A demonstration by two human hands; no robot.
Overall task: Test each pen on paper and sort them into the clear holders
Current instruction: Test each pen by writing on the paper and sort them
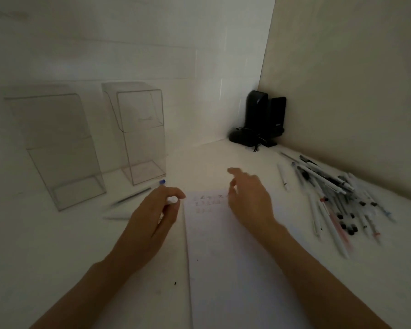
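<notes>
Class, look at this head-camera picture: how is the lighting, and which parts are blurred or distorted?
Head view: dim, grey lighting; the right hand and the pen pile are smeared by motion blur; the two clear holders lean outward from wide-angle distortion; the red marks on the paper are too faint to read.

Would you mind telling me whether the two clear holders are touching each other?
Apart. The head view shows a strip of bare white table between the left clear holder and the right clear holder, running from their bases up along their sides.

Left: two clear holders [100, 143] stand against the wall.
Right: pen pile [337, 198] crowds the table [57, 257] edge.
Centre: paper [235, 257] lies flat, open.
</notes>
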